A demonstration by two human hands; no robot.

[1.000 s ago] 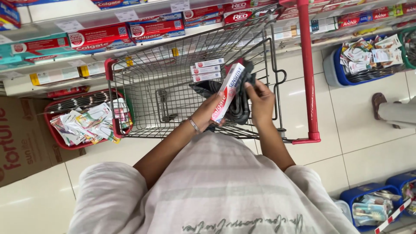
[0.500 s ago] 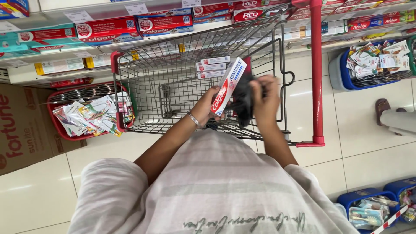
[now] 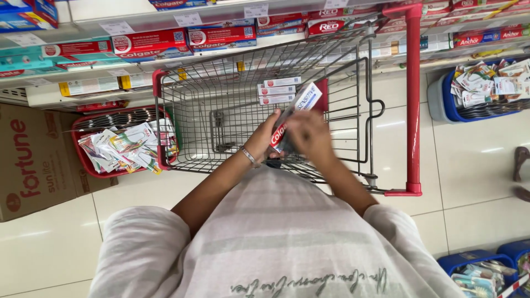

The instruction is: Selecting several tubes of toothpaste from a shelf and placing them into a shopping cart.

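Two hands wrapped round one long toothpaste carton [image 3: 291, 118], red at its lower end, white and blue at the top, tilted up and to the right above the rear of a wire shopping cart [image 3: 221, 118]. Left hand [image 3: 266, 137] clasped on the carton's lower end, bracelet at the wrist; right hand [image 3: 311, 135] blurred, laid over the carton's middle, grasp likely but fingers too smeared to tell for sure. Three similar cartons [image 3: 279, 90] stacked flat inside the cart just beyond. Red cart handle [image 3: 413, 99] off to the right, clear of both hands. Red basket of sachets [image 3: 124, 144] against the cart's left side; blue basket [image 3: 475, 91] far right; shelves of boxed toothpaste [image 3: 152, 43] beyond. Compared with half a second earlier: carton lower and nearer the body, right hand now in motion across it, dark object formerly in that hand no longer visible.
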